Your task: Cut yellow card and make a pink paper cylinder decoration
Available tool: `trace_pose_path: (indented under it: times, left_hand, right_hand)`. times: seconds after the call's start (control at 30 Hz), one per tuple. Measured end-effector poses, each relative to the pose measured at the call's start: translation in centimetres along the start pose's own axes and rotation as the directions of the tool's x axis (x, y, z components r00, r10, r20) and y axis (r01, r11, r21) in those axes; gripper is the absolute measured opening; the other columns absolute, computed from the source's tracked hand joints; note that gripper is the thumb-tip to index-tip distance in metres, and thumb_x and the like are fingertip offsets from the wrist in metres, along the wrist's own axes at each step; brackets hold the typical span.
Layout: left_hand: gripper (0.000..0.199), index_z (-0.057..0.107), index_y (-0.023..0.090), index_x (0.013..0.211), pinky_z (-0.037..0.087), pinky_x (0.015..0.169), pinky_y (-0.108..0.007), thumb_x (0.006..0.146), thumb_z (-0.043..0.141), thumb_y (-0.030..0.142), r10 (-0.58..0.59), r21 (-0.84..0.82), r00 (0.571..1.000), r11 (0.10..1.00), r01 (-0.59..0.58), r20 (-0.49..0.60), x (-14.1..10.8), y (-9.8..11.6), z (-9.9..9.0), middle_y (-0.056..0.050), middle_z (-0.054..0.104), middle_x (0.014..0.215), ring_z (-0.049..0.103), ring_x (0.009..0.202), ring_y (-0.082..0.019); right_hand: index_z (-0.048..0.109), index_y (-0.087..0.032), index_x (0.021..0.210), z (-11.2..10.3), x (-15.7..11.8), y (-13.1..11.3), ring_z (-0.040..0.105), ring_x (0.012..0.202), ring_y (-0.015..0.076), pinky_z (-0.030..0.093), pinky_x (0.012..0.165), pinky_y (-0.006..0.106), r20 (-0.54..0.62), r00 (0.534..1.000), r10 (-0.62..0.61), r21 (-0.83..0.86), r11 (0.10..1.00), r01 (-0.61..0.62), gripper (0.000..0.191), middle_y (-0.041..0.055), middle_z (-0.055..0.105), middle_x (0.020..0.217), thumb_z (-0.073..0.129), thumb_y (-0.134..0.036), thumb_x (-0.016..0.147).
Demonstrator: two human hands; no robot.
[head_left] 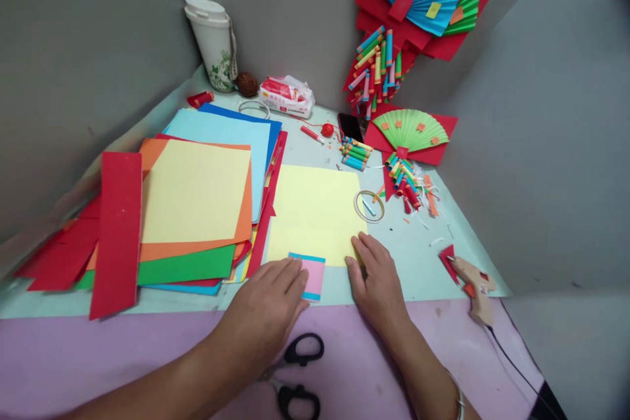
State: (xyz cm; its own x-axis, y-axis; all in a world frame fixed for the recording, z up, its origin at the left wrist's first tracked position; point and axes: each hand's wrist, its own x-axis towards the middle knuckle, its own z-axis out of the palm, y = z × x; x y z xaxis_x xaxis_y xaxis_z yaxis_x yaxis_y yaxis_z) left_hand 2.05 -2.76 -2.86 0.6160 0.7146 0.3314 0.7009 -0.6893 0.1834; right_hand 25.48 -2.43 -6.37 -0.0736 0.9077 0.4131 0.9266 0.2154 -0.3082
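My left hand (275,295) lies flat on the left part of a small pink piece of paper (315,277) with blue strips along its top and bottom edges. The hand's fingers are stretched out and hold nothing. To the right, my right hand (377,275) rests with its fingers apart near the lower right corner of a pale yellow sheet (317,210). A roll of narrow tape (358,210) lies just beyond its fingertips. Black-handled scissors (304,359) sit below, partly covered by my left hand and forearm.
Stacked coloured paper (197,193) and a red strip (117,230) lie left. A glue gun (477,289) is at the right. Small paper rolls (355,152), a green fan (412,131), a tissue pack (287,96) and a white cup (211,46) stand or lie further back.
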Motion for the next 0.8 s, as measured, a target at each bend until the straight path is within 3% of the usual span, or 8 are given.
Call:
trace_pose_path:
  times: [0.37, 0.57, 0.7, 0.8]
  left_hand:
    - [0.023, 0.068, 0.013, 0.109, 0.057, 0.089, -0.043, 0.092, 0.055, 0.02, 0.039, -0.05, 0.995, 0.998, -0.044, -0.095, -0.1, 0.1, 0.3, -0.012, 0.074, 0.11, 0.069, 0.101, -0.027]
    - [0.025, 0.068, 0.014, 0.103, 0.057, 0.084, -0.039, 0.088, 0.05, 0.006, 0.104, -0.117, 0.975, 0.985, -0.128, -0.197, 0.2, 0.0, -0.2, -0.01, 0.076, 0.104, 0.07, 0.094, -0.023]
    - [0.025, 0.066, 0.017, 0.105, 0.056, 0.086, -0.034, 0.086, 0.056, 0.005, 0.07, -0.194, 0.93, 0.97, -0.149, -0.362, 0.5, 0.1, -1.7, -0.006, 0.077, 0.098, 0.071, 0.092, -0.019]
    - [0.024, 0.065, 0.019, 0.105, 0.056, 0.084, -0.032, 0.087, 0.055, 0.007, -0.003, -0.268, 0.916, 0.957, -0.114, -0.402, 0.4, 0.1, -2.1, -0.005, 0.077, 0.096, 0.071, 0.09, -0.018]
  right_hand:
    - [0.06, -0.013, 0.129, -0.1, 0.2, -0.1, 0.048, 0.128, 0.0309, 0.044, 0.103, 0.053, 0.01, 1.0, -0.005, 0.023, 1.0, 0.005, 0.038, 0.0167, 0.057, 0.135, 0.047, -0.027, 0.096]
    - [0.061, -0.015, 0.126, -0.6, 0.5, -0.1, 0.049, 0.128, 0.0305, 0.043, 0.105, 0.054, -0.019, 1.0, -0.021, 0.091, 0.996, 0.022, 0.035, 0.0148, 0.061, 0.132, 0.047, -0.025, 0.096]
    - [0.053, -0.02, 0.134, -2.7, 0.5, -1.1, 0.053, 0.126, 0.0275, 0.045, 0.104, 0.052, -0.118, 0.974, -0.195, 0.311, 0.924, 0.223, 0.04, 0.0119, 0.064, 0.126, 0.043, -0.029, 0.097]
    - [0.047, -0.019, 0.139, -3.8, 0.2, -2.8, 0.056, 0.123, 0.0286, 0.048, 0.102, 0.051, -0.141, 0.927, -0.348, 0.42, 0.827, 0.375, 0.052, 0.0128, 0.065, 0.126, 0.049, -0.044, 0.094]
